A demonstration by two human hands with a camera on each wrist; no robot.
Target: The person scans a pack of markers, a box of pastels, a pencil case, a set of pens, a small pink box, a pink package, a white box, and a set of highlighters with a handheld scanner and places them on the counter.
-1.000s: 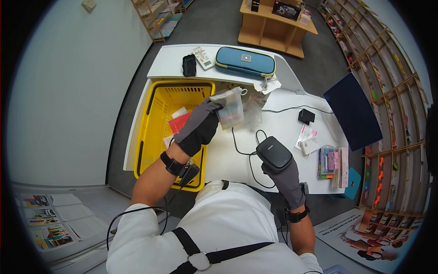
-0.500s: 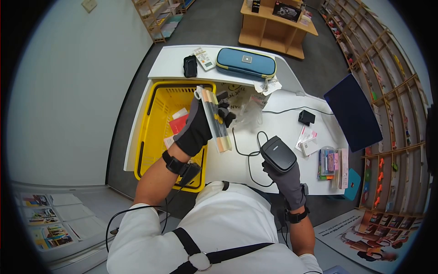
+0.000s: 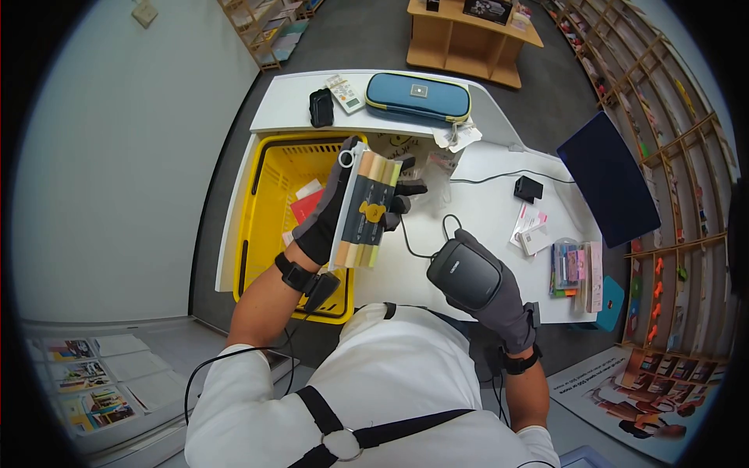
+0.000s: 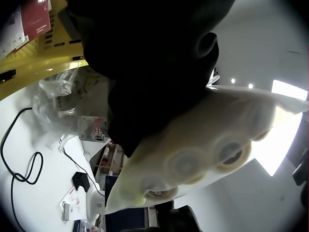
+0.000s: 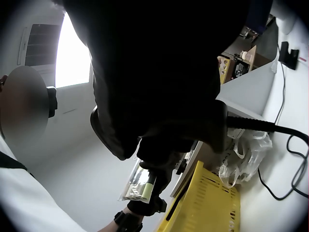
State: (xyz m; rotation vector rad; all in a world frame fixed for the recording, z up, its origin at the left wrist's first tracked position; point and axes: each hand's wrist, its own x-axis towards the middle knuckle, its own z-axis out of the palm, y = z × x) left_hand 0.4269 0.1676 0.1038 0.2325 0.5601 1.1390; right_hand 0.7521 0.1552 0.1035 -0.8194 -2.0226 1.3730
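My gloved left hand [image 3: 324, 222] grips a clear pouch of markers [image 3: 368, 209] from its left side and behind. The pouch has a dark printed label, pale orange and yellow barrels, and a white ring at its top corner. Fingertips show past its right edge. In the left wrist view, rounded ends of the markers [image 4: 188, 164] show through the cloudy plastic. To the right, my gloved right hand [image 3: 511, 308] holds a black barcode scanner [image 3: 466, 273] from below, its cable [image 5: 256, 124] trailing over the counter. The scanner's underside is hidden by the hand.
A yellow basket [image 3: 269, 156] with a red packet [image 3: 307, 207] stands at the left. A clear plastic bag [image 3: 437, 183] lies behind the pouch. Blue pencil case [image 3: 417, 97] and white calculator [image 3: 346, 93] rest on the back ledge; a monitor [image 3: 608, 179] and stationery packs [image 3: 568, 265] stand right.
My left hand has turned the pouch from its plain see-through side to its labelled face, now tilted up toward the head camera. The scanner has shifted slightly and turned in my right hand.
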